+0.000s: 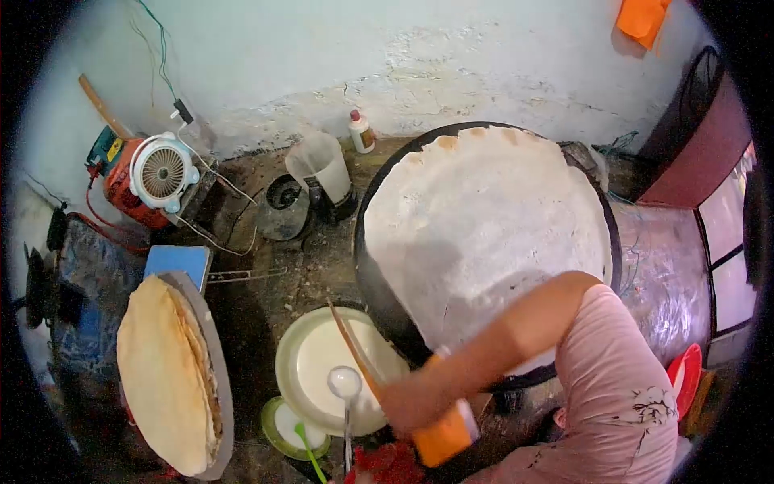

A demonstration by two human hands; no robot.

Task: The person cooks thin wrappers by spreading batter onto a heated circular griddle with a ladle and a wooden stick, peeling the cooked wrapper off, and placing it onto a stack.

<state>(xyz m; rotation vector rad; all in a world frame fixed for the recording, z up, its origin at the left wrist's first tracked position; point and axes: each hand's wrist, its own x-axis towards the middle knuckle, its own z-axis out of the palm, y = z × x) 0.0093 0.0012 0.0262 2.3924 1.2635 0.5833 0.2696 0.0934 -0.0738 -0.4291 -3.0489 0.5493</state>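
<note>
Right hand at the near right rim of a wide bowl of white batter, bare arm reaching in across the front of the griddle. Hand blurred; lower end of a wooden stick meets it. Cannot tell whether the fingers grip the stick or only lie against it. Stick slants over the batter, upper end past the bowl's far rim. Left hand out of view; state cannot be told.

Metal ladle: round head over the batter, handle toward the bottom edge. Orange pack partly beneath the hand and forearm. Red cloth at the bottom edge, just below the hand.

Small green bowl beside the batter bowl, white stuff inside, bright green spoon leaning out.

Round black griddle right of the batter bowl. Thin pale sheet covers most of it, ragged at the edges, browned in spots along the far side; forearm passes above its near part.

Left: stack of thin cooked sheets on a grey board. Behind: small fan, clear jug, white bottle near the wall.
</note>
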